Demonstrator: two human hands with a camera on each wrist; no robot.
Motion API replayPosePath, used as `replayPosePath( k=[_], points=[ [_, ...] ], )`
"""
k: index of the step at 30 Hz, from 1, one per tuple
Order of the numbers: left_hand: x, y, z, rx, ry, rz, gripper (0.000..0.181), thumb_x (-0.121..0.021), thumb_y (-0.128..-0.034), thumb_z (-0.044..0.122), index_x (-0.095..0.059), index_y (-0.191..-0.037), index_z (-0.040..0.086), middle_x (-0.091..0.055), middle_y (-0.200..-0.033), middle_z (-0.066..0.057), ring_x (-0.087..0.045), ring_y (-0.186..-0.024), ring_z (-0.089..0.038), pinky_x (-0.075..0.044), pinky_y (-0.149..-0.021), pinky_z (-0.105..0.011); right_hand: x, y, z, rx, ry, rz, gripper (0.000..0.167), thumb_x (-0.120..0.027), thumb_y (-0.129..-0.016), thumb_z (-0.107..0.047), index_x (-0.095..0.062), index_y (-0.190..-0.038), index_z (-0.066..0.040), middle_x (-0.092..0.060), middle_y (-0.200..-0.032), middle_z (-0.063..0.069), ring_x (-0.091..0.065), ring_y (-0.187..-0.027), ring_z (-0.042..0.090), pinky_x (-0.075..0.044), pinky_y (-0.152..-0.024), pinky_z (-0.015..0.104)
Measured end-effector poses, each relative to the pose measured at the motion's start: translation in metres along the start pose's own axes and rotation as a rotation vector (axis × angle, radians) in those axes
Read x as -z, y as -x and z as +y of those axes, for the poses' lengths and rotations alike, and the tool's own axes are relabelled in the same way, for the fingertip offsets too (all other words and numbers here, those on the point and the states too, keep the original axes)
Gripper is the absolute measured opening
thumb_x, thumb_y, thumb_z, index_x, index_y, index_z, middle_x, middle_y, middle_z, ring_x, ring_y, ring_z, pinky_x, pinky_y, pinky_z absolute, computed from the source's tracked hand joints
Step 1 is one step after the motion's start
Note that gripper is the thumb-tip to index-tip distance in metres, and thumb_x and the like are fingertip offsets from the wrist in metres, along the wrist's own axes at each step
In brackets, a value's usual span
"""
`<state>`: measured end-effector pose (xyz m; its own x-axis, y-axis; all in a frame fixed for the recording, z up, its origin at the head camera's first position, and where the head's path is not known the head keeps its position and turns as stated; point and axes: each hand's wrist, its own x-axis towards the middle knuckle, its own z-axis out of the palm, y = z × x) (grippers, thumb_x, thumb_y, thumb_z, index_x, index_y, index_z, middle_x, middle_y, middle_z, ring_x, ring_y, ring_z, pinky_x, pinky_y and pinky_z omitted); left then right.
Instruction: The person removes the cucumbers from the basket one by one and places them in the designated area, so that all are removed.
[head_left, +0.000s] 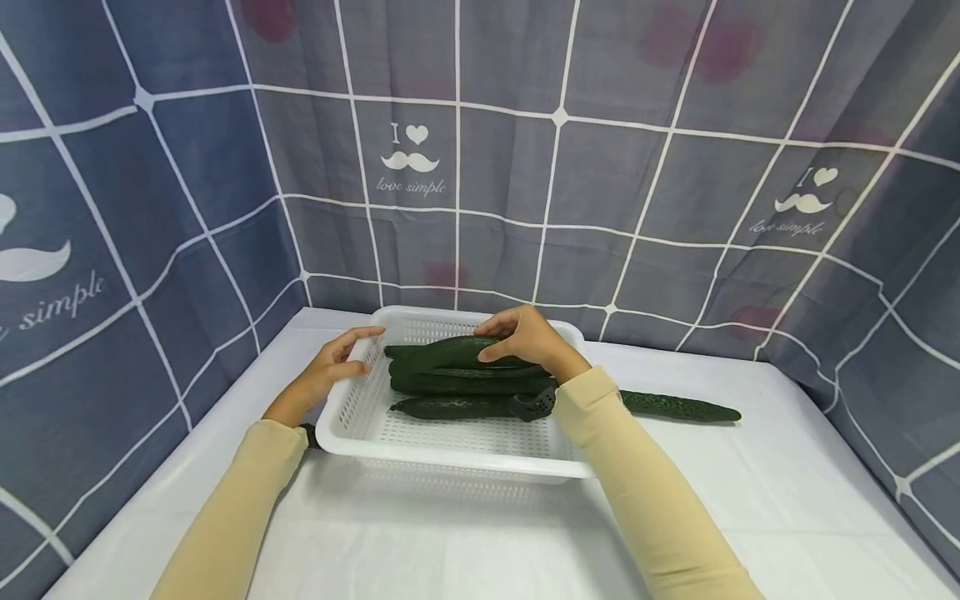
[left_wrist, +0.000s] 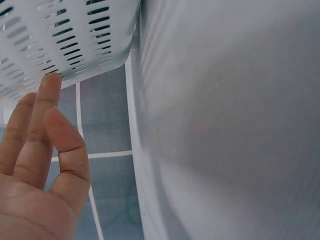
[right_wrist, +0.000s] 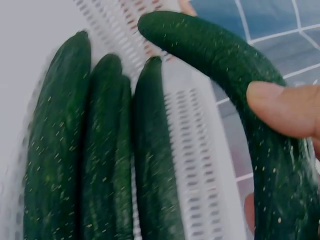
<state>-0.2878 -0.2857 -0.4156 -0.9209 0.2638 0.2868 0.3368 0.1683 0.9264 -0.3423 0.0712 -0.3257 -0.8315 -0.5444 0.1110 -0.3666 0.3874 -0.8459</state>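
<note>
Two bare hands show at the centre of the head view, on and beside a white basket whose dark green cucumbers lie lengthwise across it. At upper centre of the basket, the right hand grips the curved cucumber from above, though that view hides most of its length under the palm and among the others. The right wrist view makes the grip plainer: the thumb lies across the curved cucumber at the right edge of the frame, fingertips show behind it at lower right, and its far end arches toward the upper middle, above the basket's slotted wall. That same view separates the remaining cucumbers at left and centre, with their pale specks, which the head view blends together. At the basket's left side, the left hand has its thumb and fingers spread apart; the left wrist view, at lower left, shows the fingers nearly straight before the slotted outer wall, but whether they touch it I cannot tell. Only the head view shows the lone cucumber on the white tablecloth at right, partly hidden by the right sleeve.
</note>
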Motion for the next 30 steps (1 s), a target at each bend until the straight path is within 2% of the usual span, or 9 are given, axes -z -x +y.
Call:
replayPosePath(
  k=[3,7,10,20,27,30],
  points=[
    [-0.001,0.000,0.001,0.005,0.002,-0.003,0.062,-0.063,-0.0924,0.004,-0.056,-0.154,0.007,-0.038,-0.163,-0.032,-0.059,-0.117,-0.012,-0.058,-0.087,-0.029,0.003,0.005,-0.007,-0.015,0.004,0.017,0.038,-0.090,-0.083,0.002,-0.080,-0.120,0.002,-0.078,-0.123,0.014,-0.069,-0.126,0.035,-0.053,-0.110,0.047],
    [-0.003,0.000,0.002,0.003,0.019,-0.007,0.060,-0.063,-0.0928,0.005,-0.059,-0.152,0.012,-0.041,-0.159,-0.033,-0.061,-0.115,-0.015,-0.059,-0.086,-0.031,0.008,0.011,-0.014,-0.021,0.010,0.036,0.039,-0.090,-0.083,0.001,-0.080,-0.120,0.000,-0.079,-0.123,0.013,-0.069,-0.124,0.033,-0.053,-0.109,0.048],
    [-0.003,0.001,0.002,0.008,0.029,-0.008,0.058,-0.063,-0.0929,0.005,-0.062,-0.150,0.019,-0.043,-0.156,-0.033,-0.063,-0.113,-0.017,-0.060,-0.084,-0.032,0.011,0.014,-0.018,-0.010,0.013,0.057,0.038,-0.091,-0.082,0.000,-0.081,-0.120,0.000,-0.080,-0.119,0.012,-0.071,-0.120,0.033,-0.055,-0.105,0.046],
    [-0.002,0.001,0.002,0.007,0.040,-0.009,0.057,-0.063,-0.0932,0.005,-0.063,-0.149,0.021,-0.044,-0.155,-0.032,-0.063,-0.112,-0.017,-0.060,-0.084,-0.031,0.025,0.031,-0.032,0.021,0.042,0.106,0.039,-0.092,-0.081,-0.003,-0.081,-0.118,-0.001,-0.080,-0.113,0.008,-0.070,-0.104,0.024,-0.054,-0.090,0.037],
    [-0.001,0.000,0.000,0.001,0.021,-0.008,0.059,-0.063,-0.0935,0.005,-0.060,-0.152,0.014,-0.043,-0.157,-0.032,-0.063,-0.111,-0.014,-0.059,-0.084,-0.030,0.035,0.046,-0.038,0.015,0.023,0.135,0.039,-0.092,-0.080,-0.004,-0.081,-0.118,-0.001,-0.079,-0.112,0.005,-0.069,-0.106,0.020,-0.054,-0.092,0.034],
    [-0.001,-0.001,-0.001,-0.005,0.013,-0.002,0.058,-0.063,-0.0940,0.004,-0.062,-0.151,0.018,-0.043,-0.158,-0.031,-0.063,-0.111,-0.013,-0.059,-0.084,-0.029,0.039,0.053,-0.040,0.009,0.020,0.145,0.040,-0.092,-0.080,-0.004,-0.082,-0.118,-0.001,-0.079,-0.112,0.005,-0.069,-0.107,0.019,-0.053,-0.092,0.034]
  ],
)
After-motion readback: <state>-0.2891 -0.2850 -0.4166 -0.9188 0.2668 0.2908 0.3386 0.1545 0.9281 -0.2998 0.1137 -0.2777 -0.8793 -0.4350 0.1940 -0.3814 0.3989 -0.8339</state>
